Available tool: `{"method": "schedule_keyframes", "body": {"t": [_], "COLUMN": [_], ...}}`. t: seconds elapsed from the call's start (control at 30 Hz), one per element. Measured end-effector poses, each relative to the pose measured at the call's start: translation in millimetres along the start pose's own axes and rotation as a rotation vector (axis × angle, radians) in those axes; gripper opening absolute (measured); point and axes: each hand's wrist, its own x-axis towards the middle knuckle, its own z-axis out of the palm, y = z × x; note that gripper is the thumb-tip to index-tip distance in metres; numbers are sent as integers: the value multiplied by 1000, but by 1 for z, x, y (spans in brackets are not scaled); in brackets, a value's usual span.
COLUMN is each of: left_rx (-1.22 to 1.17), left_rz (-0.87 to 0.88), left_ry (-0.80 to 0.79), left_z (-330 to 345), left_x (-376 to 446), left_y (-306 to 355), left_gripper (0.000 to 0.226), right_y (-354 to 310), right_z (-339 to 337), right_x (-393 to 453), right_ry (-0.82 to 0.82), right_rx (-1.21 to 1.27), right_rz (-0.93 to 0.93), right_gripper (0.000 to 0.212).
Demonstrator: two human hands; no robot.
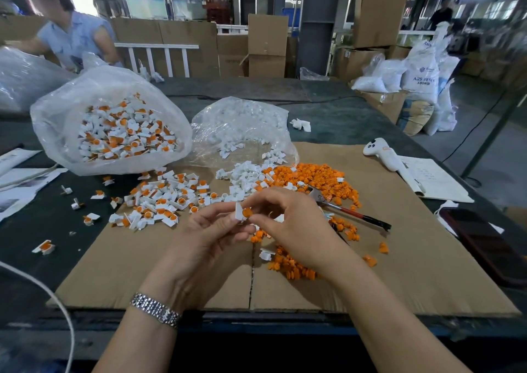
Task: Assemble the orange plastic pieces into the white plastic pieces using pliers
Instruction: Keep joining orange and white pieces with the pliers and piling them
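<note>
White piece (239, 211) with orange piece (247, 212) against it, frame centre, above cardboard sheet (399, 258). Left hand (212, 231) pinches white piece; right hand (285, 218) pinches orange piece. Pliers (350, 211) lying right of hands. Orange pile (316, 176) upper right.

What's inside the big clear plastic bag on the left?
The big clear plastic bag holds white plastic pieces with orange plastic pieces fitted in. Only the top layer shows; anything deeper is covered.

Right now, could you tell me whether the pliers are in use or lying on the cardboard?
Lying unused: the pliers rest on the cardboard beside the orange pieces, neither hand touching them.
</note>
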Motion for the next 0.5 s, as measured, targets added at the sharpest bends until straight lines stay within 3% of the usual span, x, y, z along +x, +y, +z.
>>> {"method": "schedule_keyframes", "body": {"t": [0.27,0.5], "left_rx": [-6,51], "left_rz": [87,106], "left_ry": [44,53], "left_z": [8,10], "left_x": [-2,-3], "left_y": [-2,0], "left_gripper": [19,12], "right_y": [-3,-4], "right_z": [6,6], "right_x": [1,0], "right_ry": [91,69], "right_rx": [-107,-82], "right_rz": [-18,7], "right_gripper": [20,21]}}
